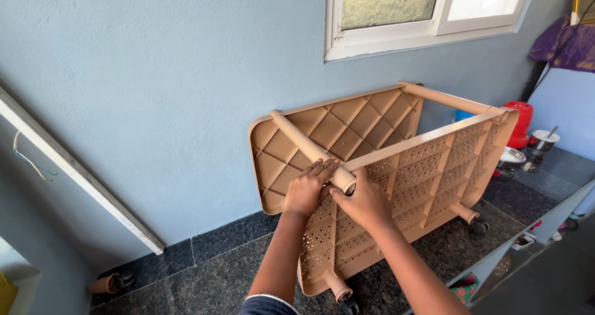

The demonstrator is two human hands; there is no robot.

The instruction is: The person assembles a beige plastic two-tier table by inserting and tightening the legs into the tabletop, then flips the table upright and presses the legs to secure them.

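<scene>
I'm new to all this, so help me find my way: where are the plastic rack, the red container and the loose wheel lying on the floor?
plastic rack [347, 126]: head view, diamond-ribbed back shelf.
red container [522, 119]: head view, its side.
loose wheel [110, 283]: head view, tan stem.

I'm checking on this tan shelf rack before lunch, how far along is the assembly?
Done: two shelf panels joined by tubes, the far tube seated. In hand: left hand and right hand grip the near tube at its corner. Left: one loose caster leg on the floor.
</scene>
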